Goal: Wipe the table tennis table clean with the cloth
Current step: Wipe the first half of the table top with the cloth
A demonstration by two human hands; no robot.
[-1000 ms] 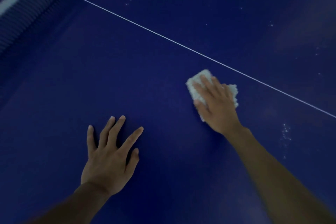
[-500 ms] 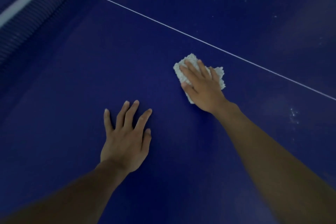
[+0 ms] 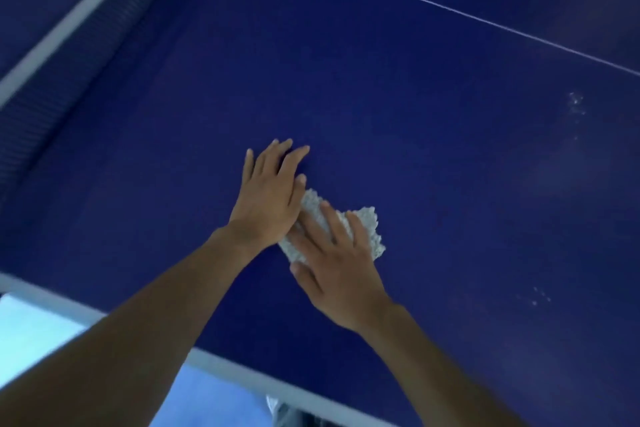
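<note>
A dark blue table tennis table (image 3: 433, 135) fills the view. A crumpled white cloth (image 3: 369, 229) lies on it near the front edge. My right hand (image 3: 337, 260) presses flat on the cloth with its fingers spread over it. My left hand (image 3: 270, 194) rests flat on the table right beside it, fingers apart, its thumb side touching and partly covering the cloth's left end. White specks of dirt (image 3: 576, 104) sit on the surface at the right.
The net (image 3: 41, 94) with its white top band runs along the upper left. A thin white centre line (image 3: 450, 7) crosses the top. The table's white front edge (image 3: 242, 371) runs across the bottom, with pale floor (image 3: 31, 329) below it.
My right hand has dragged the cloth back toward me and to the left, up against my left hand. The view has shifted, so the table's front edge now shows.
</note>
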